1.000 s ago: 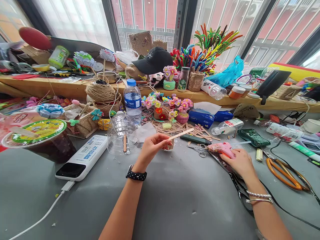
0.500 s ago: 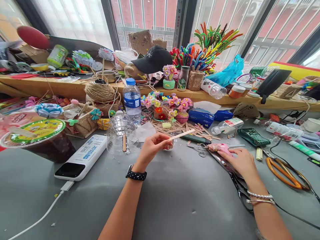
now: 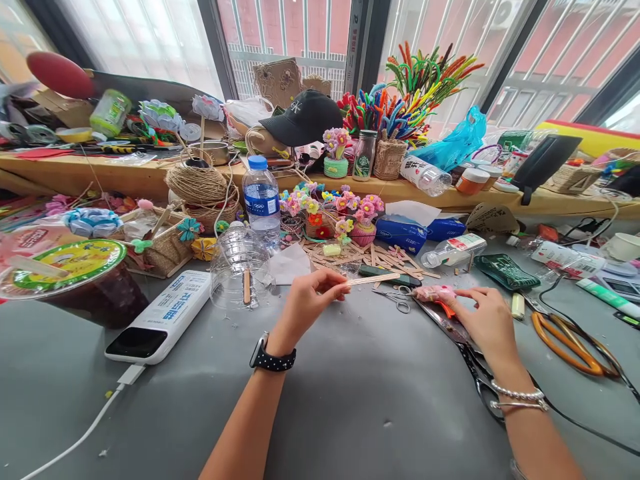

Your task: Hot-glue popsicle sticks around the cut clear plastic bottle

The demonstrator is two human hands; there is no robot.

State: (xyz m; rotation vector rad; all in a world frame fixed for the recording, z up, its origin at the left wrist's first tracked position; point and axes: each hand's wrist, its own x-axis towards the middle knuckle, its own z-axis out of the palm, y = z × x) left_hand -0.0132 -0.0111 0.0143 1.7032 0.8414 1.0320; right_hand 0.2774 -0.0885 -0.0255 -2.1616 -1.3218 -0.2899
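- Pinching the wooden stick (image 3: 376, 279) by one end over the bench (image 3: 350, 413), your left hand (image 3: 311, 303) left its length exposed.
- Your right hand (image 3: 489, 327) touched the pink glue gun (image 3: 434, 293) at its rear, presumably the safer end; whether it gripped, I couldn't tell.

Pink glue gun (image 3: 436, 294); left of it, black watch strap (image 3: 277, 362) with white dots; right of it, orange scissor handles (image 3: 569, 361).

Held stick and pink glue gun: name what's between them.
In the head view, small scissors and the end of a dark green tool lie between stick and glue gun.
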